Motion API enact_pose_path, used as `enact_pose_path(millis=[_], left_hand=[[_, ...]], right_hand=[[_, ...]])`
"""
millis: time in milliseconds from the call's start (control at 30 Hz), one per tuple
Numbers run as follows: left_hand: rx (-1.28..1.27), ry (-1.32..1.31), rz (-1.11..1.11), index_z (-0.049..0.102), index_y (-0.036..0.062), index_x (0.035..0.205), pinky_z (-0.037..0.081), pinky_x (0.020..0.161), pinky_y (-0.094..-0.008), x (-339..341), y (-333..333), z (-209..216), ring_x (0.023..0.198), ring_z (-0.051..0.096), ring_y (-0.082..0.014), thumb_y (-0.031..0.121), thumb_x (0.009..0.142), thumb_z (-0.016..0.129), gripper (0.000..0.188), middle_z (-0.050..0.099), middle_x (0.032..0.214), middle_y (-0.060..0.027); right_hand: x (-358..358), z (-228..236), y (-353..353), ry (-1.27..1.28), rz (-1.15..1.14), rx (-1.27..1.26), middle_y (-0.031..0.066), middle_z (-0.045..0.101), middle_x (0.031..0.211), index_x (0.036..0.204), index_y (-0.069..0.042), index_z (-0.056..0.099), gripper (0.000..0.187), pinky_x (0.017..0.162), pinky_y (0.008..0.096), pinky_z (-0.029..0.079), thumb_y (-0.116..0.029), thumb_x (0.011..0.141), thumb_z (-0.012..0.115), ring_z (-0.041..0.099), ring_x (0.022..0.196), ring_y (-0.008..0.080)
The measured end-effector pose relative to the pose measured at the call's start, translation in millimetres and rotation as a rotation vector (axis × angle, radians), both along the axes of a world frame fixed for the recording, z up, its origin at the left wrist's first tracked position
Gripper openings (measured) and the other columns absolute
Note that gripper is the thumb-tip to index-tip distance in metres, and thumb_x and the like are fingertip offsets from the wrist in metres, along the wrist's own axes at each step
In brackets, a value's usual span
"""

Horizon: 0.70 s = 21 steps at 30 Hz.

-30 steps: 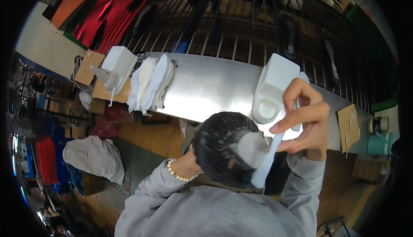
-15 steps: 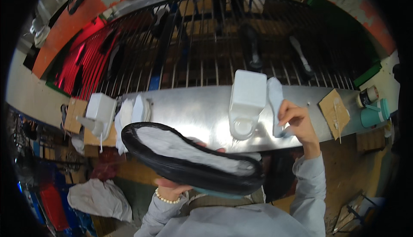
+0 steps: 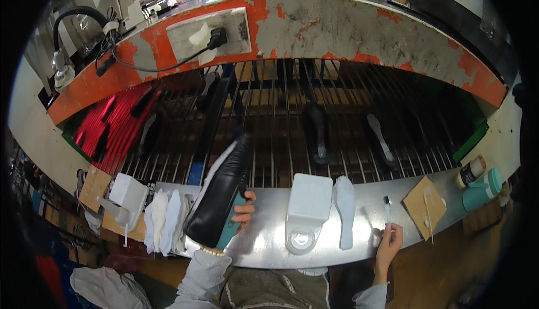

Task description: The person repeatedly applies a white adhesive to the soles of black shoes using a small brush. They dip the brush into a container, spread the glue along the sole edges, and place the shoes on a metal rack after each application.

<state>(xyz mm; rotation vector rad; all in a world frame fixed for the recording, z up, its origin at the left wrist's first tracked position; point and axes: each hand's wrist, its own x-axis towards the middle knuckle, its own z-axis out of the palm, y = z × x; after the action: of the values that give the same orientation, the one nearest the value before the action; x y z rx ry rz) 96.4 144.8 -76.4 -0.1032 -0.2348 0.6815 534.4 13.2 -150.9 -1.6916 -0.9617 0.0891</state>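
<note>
My left hand [image 3: 242, 214] is closed around a black shoe upper [image 3: 218, 205] stretched over a teal shoe last [image 3: 229, 231]. The shoe stands tilted, toe pointing away over the bars, its white underside [image 3: 217, 166] turned left. Between the fingers of my right hand [image 3: 389, 244] is a small slim brush [image 3: 388, 211] with dark bristles, held upright over the metal ledge [image 3: 258, 247]. A pale blue insole [image 3: 345, 213] lies left of that hand. Beside it stands a white dispenser [image 3: 310, 197] with a round cup at its base.
Ahead, a conveyor of metal bars [image 3: 269, 163] carries several dark shoes [image 3: 317, 132], under an orange-and-grey chipped housing [image 3: 337, 25]. At left are a second white dispenser [image 3: 128, 192] and stacked insoles [image 3: 168, 219]. Cardboard [image 3: 425, 208] and a teal mug [image 3: 477, 192] sit at right.
The shoe has moved forward and turned from lying sole-up to toe-away on its side. My right hand has moved away from the insole, rightward. The view has tilted up.
</note>
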Motion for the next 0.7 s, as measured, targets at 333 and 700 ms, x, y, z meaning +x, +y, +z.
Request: enact_pose_path(millis=[333, 700], left_hand=[[-0.583, 0.34, 0.384, 0.055, -0.0044, 0.126, 0.061, 0.083, -0.0419, 3.9, 195.5, -71.3, 0.094, 0.065, -0.0316, 0.031, 0.093, 0.066, 0.05, 0.055, 0.119, -0.0243], [0.268, 0.825, 0.779, 0.037, 0.0061, 0.15, 0.049, 0.111, -0.0471, 76.1, 204.9, 11.0, 0.129, 0.054, -0.038, 0.03, 0.106, 0.055, 0.053, 0.047, 0.145, -0.0257]], right_hand=[[-20.5, 11.6, 3.5, -0.174, -0.044, -0.047, 0.01, 0.055, 0.079, 0.091, 0.004, 0.06, 0.016, 0.053, 0.0337, 0.034, -0.01, 0.097, 0.063, 0.048, 0.063, 0.0186], [-21.9, 6.6, 4.9, -0.2, -0.142, -0.093, 0.0087, 0.056, 0.079, 0.092, 0.004, 0.062, 0.014, 0.052, 0.0316, 0.033, -0.009, 0.097, 0.063, 0.046, 0.062, 0.0171]])
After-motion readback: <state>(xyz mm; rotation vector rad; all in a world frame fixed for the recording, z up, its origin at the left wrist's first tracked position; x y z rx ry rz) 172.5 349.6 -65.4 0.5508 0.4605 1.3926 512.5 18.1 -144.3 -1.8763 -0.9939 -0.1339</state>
